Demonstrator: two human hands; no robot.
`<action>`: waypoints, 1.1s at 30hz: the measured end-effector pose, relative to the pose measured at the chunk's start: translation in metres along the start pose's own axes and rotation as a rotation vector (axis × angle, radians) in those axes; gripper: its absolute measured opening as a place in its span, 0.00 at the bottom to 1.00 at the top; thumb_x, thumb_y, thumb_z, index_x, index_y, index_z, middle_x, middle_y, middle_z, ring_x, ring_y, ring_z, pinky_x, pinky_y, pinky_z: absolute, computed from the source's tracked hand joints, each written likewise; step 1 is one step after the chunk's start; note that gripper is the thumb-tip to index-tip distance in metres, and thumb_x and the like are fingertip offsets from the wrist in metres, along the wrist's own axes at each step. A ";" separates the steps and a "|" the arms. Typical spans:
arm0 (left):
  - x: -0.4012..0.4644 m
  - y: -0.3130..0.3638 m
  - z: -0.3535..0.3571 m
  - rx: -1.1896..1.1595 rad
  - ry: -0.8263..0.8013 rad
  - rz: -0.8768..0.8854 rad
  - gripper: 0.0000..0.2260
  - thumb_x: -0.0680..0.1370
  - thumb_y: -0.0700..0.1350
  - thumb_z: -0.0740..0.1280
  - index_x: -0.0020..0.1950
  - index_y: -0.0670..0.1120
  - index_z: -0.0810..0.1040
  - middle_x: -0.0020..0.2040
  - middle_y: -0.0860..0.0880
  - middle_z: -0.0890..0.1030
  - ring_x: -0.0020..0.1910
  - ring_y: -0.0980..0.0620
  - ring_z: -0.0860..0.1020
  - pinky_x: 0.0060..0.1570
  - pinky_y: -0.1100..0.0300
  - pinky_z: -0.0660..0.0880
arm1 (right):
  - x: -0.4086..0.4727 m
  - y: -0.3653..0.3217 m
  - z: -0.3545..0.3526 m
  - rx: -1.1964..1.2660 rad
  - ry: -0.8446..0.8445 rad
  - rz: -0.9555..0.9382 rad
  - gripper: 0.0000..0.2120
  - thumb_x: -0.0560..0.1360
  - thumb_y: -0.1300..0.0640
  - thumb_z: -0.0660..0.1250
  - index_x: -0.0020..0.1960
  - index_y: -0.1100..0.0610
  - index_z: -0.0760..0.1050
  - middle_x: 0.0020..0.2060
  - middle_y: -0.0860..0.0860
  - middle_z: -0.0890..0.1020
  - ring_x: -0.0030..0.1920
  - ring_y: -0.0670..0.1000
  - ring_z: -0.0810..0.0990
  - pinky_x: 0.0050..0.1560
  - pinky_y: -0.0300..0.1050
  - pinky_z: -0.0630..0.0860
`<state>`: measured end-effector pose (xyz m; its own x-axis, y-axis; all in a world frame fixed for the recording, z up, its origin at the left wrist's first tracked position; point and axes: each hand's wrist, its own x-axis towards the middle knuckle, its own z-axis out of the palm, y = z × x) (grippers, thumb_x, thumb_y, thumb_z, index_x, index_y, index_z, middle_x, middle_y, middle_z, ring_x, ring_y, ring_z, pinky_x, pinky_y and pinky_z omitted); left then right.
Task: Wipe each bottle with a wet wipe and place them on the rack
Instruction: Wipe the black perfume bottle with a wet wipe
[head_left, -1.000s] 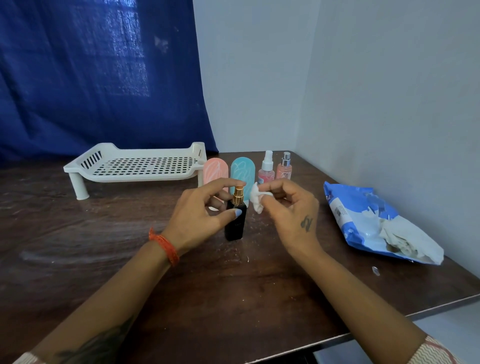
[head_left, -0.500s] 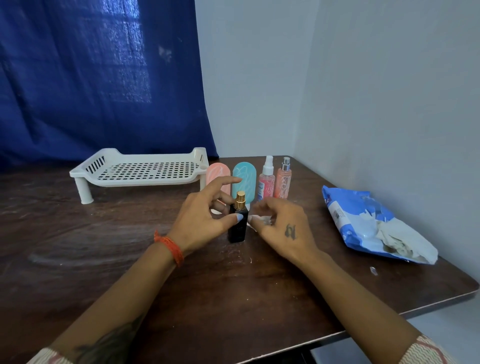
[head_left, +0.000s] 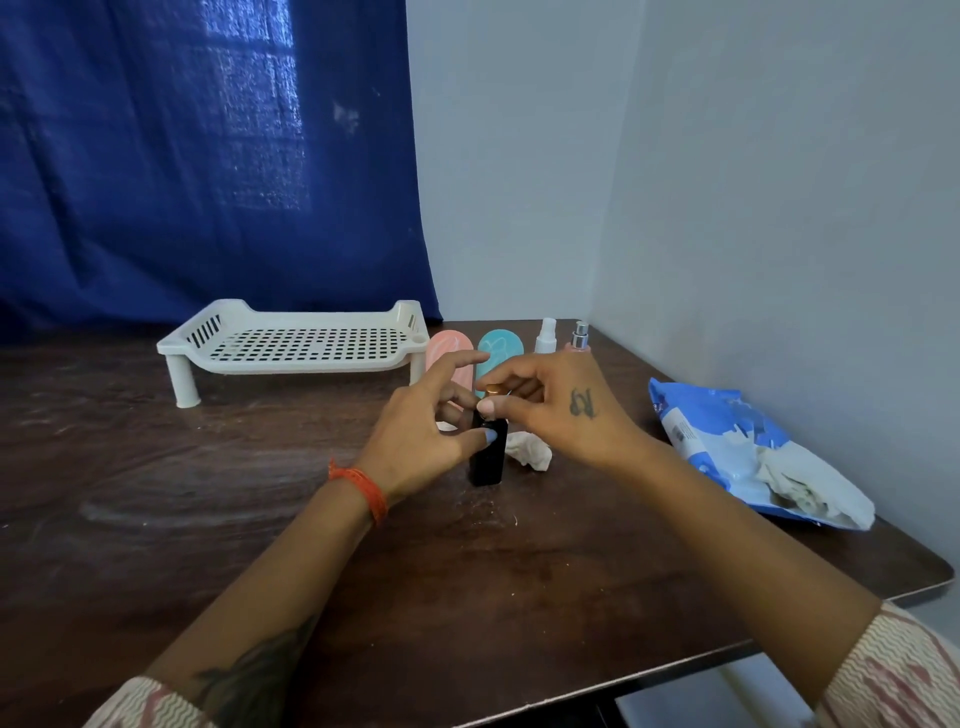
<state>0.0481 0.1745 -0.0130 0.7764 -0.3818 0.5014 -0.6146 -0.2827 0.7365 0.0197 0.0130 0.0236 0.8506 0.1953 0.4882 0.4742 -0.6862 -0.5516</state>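
Note:
A small black bottle (head_left: 488, 460) with a gold cap stands upright on the wooden table (head_left: 467, 597). My left hand (head_left: 426, 426) grips it, thumb across its front and fingers behind. My right hand (head_left: 563, 413) pinches the bottle's neck and cap between thumb and forefinger. The crumpled white wet wipe (head_left: 531, 450) lies on the table just right of the bottle, under my right hand and apart from it. The white slotted rack (head_left: 291, 344) stands at the back left with nothing on it.
Behind my hands stand a pink bottle (head_left: 445, 347), a teal bottle (head_left: 500, 344) and two small spray bottles (head_left: 545, 338) (head_left: 579, 338). An open blue wipes pack (head_left: 748, 457) lies at the right by the wall. A blue curtain hangs behind the rack.
My right hand has laid the wipe down on the table and moved onto the bottle's top. The bottle has come down to stand on the table, still in my left hand.

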 end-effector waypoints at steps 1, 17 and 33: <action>0.001 0.000 0.000 -0.010 -0.006 -0.001 0.31 0.69 0.37 0.74 0.66 0.59 0.67 0.44 0.51 0.81 0.42 0.51 0.81 0.52 0.51 0.79 | 0.001 -0.001 -0.001 0.004 -0.015 0.003 0.08 0.71 0.58 0.72 0.50 0.56 0.82 0.42 0.49 0.84 0.41 0.44 0.82 0.45 0.32 0.77; 0.013 -0.024 -0.030 -0.006 0.516 -0.143 0.14 0.75 0.50 0.69 0.59 0.50 0.77 0.52 0.53 0.80 0.42 0.63 0.76 0.52 0.54 0.76 | 0.071 -0.040 -0.013 0.064 0.008 -0.055 0.04 0.70 0.62 0.72 0.44 0.60 0.82 0.35 0.52 0.84 0.37 0.53 0.83 0.44 0.44 0.81; 0.020 -0.039 -0.030 -0.088 0.729 -0.366 0.18 0.76 0.51 0.68 0.64 0.51 0.72 0.61 0.51 0.76 0.51 0.53 0.77 0.59 0.50 0.74 | 0.188 -0.024 0.036 0.013 0.108 -0.016 0.06 0.71 0.62 0.71 0.45 0.64 0.81 0.36 0.55 0.83 0.37 0.55 0.83 0.45 0.45 0.81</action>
<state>0.0919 0.2044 -0.0182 0.8401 0.3976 0.3691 -0.3147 -0.1969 0.9285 0.1766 0.0915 0.1051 0.8140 0.1286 0.5665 0.4907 -0.6743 -0.5519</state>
